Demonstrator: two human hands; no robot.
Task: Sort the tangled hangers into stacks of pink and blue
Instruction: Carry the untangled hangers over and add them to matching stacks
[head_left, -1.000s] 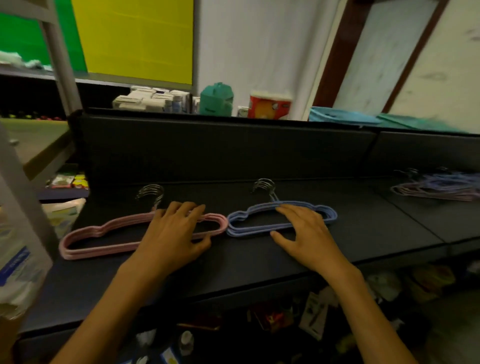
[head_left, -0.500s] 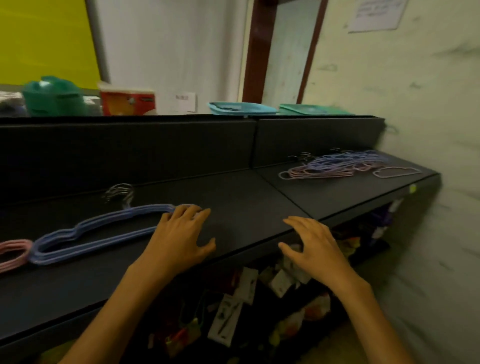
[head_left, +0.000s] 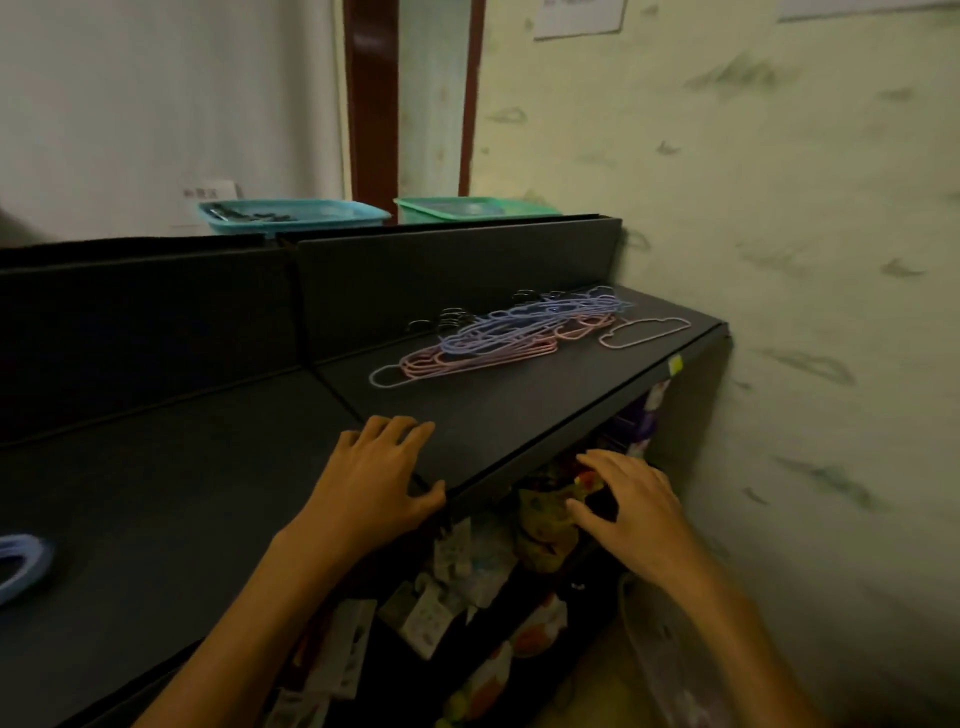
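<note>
The tangled hangers (head_left: 511, 335) are seen on the far right of the black shelf (head_left: 545, 410), long axis running from near left to far right. The left hand (head_left: 376, 483) (fingers relaxed, empty) is nearer the pile than the right hand (head_left: 631, 506), likewise empty, off the shelf edge.

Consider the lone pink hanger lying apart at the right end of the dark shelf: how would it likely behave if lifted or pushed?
The lone pink hanger is a thin outline frame, so it probably feels light. It lies flat on the dark shelf, so it would likely slide rather than roll or tip. It appears to lie clear of the tangled pile, so it should lift away without snagging.
</note>
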